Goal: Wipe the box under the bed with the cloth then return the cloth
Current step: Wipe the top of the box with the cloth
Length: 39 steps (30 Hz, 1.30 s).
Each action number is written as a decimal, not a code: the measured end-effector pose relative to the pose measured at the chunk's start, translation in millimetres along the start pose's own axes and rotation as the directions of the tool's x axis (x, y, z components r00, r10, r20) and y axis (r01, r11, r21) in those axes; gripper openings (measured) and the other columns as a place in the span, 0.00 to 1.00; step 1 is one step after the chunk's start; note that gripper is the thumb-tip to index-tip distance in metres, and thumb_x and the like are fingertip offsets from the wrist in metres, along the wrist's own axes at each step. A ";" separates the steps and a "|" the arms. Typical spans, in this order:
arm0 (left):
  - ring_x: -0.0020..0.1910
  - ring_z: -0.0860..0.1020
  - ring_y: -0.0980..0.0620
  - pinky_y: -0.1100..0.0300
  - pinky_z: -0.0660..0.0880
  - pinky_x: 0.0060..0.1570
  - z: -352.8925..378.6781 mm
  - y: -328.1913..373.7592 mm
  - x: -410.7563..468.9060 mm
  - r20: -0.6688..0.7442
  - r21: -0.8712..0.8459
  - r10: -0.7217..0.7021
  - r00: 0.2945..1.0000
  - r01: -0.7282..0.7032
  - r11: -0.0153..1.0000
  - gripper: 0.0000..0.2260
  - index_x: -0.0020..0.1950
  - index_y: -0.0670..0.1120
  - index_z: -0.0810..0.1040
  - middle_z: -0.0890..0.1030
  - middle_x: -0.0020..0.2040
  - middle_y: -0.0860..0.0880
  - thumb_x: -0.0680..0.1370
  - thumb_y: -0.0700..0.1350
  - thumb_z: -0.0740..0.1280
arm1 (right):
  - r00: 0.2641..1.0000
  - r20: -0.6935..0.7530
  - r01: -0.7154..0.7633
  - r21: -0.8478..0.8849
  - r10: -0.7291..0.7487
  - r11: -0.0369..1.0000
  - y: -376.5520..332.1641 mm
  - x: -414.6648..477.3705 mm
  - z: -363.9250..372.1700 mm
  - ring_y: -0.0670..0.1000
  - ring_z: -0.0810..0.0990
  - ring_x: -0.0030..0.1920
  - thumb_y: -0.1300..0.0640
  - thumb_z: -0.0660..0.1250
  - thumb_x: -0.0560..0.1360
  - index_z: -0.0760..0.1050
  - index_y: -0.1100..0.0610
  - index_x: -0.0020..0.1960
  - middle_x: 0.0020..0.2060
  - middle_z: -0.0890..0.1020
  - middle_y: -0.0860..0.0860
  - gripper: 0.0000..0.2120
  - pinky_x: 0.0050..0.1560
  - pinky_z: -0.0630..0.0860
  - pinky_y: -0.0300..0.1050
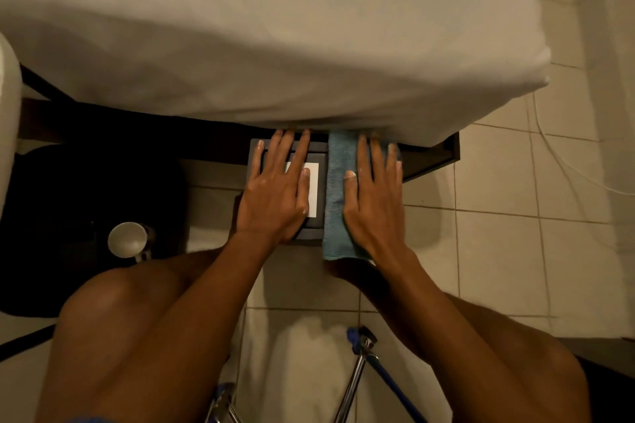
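Observation:
A dark grey box [318, 154] with a white label lies on the tiled floor, its far end tucked under the edge of the bed [275, 45]. My left hand [278, 189] rests flat on the box's left half, fingers straight and spread over the label. A blue cloth [335, 203] lies folded lengthwise over the box's right half. My right hand [372, 199] presses flat on the cloth, fingers straight and pointing toward the bed.
A white sheet hangs over the dark bed frame [433, 158]. A round black mat [86, 209] with a white cup [127, 239] lies at the left. Chrome legs with blue parts [360, 354] stand near my knees. A thin white cable [563, 161] runs over the tiles at right.

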<state>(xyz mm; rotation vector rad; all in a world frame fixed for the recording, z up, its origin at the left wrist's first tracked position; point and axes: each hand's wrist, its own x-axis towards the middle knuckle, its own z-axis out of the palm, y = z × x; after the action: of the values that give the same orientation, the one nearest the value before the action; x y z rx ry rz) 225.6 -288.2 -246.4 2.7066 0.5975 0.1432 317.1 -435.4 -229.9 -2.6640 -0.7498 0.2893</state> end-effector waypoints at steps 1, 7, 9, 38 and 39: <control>0.81 0.51 0.49 0.48 0.47 0.80 0.1 0.3 -0.3 0.003 -0.005 -0.001 1.000 0.001 1.000 0.26 0.82 0.49 0.50 0.57 0.81 0.45 0.84 0.51 0.49 | 1.000 -0.003 0.012 -0.027 -0.012 1.000 0.5 -1.3 3.6 0.52 0.38 0.81 0.46 0.46 0.84 0.45 0.53 0.82 0.82 0.47 0.53 0.30 0.79 0.35 0.49; 0.81 0.51 0.49 0.49 0.45 0.80 1.3 0.1 -0.6 -0.007 -0.004 -0.001 1.000 0.001 1.000 0.26 0.82 0.49 0.50 0.57 0.81 0.45 0.84 0.51 0.48 | 1.000 -0.029 0.000 -0.045 -0.002 0.999 -9.1 -3.9 10.4 0.55 0.39 0.82 0.47 0.47 0.84 0.43 0.52 0.83 0.82 0.46 0.54 0.30 0.80 0.38 0.54; 0.81 0.51 0.49 0.50 0.44 0.80 1.6 -0.3 -0.1 -0.011 -0.011 -0.002 1.000 0.002 1.000 0.26 0.82 0.49 0.50 0.57 0.81 0.45 0.84 0.51 0.48 | 0.999 -0.024 0.025 -0.041 -0.026 0.999 -16.4 -3.2 12.6 0.57 0.38 0.81 0.46 0.49 0.84 0.43 0.49 0.83 0.82 0.43 0.55 0.30 0.80 0.36 0.55; 0.81 0.52 0.49 0.50 0.45 0.80 -0.6 -0.2 -0.6 0.006 0.025 -0.009 1.000 0.009 1.000 0.25 0.82 0.47 0.51 0.57 0.81 0.45 0.84 0.50 0.48 | 0.996 0.027 0.081 0.014 -0.082 0.997 -38.3 -9.2 15.9 0.57 0.35 0.81 0.47 0.46 0.83 0.43 0.47 0.82 0.82 0.42 0.52 0.29 0.80 0.38 0.57; 0.81 0.52 0.49 0.49 0.45 0.80 -0.6 -0.3 -0.1 0.003 0.031 -0.006 1.000 0.006 0.999 0.25 0.82 0.46 0.52 0.58 0.81 0.45 0.84 0.50 0.48 | 0.995 0.030 0.095 0.018 -0.096 0.995 -34.8 -8.9 15.3 0.56 0.36 0.81 0.47 0.46 0.84 0.44 0.47 0.82 0.82 0.42 0.52 0.28 0.80 0.38 0.57</control>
<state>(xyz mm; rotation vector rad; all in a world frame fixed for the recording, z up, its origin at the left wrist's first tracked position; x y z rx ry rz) 225.3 -287.8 -246.0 2.7343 0.6123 0.1296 289.1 -408.2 -229.4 -2.6043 -0.8776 0.3106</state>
